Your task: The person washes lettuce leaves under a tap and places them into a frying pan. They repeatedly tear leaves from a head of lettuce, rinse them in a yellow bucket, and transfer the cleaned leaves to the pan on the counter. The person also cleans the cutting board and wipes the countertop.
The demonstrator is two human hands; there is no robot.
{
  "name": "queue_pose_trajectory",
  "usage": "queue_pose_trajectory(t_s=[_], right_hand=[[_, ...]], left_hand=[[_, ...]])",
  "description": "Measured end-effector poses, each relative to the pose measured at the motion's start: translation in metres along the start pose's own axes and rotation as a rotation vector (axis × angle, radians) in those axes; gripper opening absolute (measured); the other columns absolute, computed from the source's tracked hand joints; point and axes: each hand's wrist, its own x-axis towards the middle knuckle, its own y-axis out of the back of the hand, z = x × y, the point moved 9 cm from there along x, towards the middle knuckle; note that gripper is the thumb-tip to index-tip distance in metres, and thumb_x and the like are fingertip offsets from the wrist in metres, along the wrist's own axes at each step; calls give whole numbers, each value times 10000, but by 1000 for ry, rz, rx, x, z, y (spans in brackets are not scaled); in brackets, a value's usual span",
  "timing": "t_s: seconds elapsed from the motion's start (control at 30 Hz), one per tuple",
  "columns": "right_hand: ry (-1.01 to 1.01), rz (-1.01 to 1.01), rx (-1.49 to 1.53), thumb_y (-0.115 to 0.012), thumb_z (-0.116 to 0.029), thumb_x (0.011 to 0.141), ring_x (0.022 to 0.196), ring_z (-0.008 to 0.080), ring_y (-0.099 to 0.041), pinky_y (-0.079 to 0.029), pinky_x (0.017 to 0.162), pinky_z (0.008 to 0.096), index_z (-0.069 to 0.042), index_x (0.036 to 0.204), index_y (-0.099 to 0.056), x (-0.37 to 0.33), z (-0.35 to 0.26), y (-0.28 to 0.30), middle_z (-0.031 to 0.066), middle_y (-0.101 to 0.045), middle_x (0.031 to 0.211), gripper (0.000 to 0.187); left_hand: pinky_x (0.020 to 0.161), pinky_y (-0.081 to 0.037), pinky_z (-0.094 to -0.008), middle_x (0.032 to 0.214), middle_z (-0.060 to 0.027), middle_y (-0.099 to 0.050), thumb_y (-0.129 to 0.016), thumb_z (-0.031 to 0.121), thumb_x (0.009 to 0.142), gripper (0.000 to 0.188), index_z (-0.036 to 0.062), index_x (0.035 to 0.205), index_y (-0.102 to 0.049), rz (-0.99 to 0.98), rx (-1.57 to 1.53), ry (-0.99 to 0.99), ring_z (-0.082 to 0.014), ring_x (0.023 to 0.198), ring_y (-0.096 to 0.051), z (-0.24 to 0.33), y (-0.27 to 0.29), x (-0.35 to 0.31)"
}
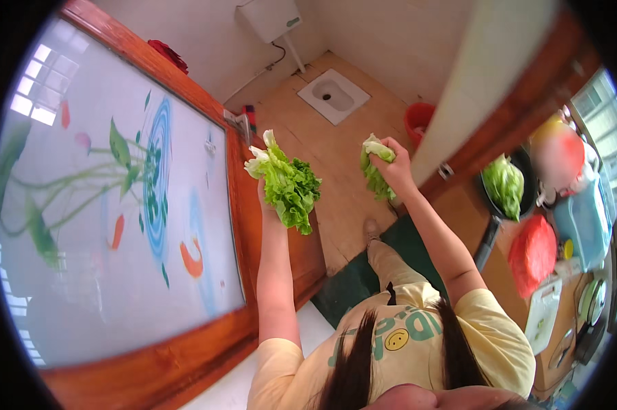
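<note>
Left lettuce (288, 188) in left hand (262, 197), which grips from its left edge (fingers mostly hidden by leaves); long axis slants from pale end upper left to frilly end lower right; right lettuce (375, 171) hangs down from right hand (396, 165), fingers curled round its upper part; bunches apart; right hand nearer the pan (528, 193), off to the right; both arms reach forward, right one angled inward
</note>
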Motion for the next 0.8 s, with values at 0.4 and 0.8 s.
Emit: queue_pose_trajectory(t_s=[0.4, 0.8], right_hand=[[-228, -70, -79, -632, -60, 688, 621, 111, -506, -417, 562, 281, -32, 793, -531, 218, 106, -144, 25, -545, 679, 149], [-458, -362, 99, -616, -23, 691, 686, 141, -556, -452, 585, 294, -15, 870, -553, 305, 214, -324, 49, -565, 754, 190]], left_hand=[[832, -461, -427, 1087, -138, -536, -511, 365, 815, 498, 33, 1181, -447, 178, 194, -91, -279, 1016, -512, 132, 80, 109], [821, -457, -414, 1085, -167, -558, -537, 300, 742, 515, 11, 1162, -469, 667, 116, -119, -293, 963, -558, 148, 162, 85]])
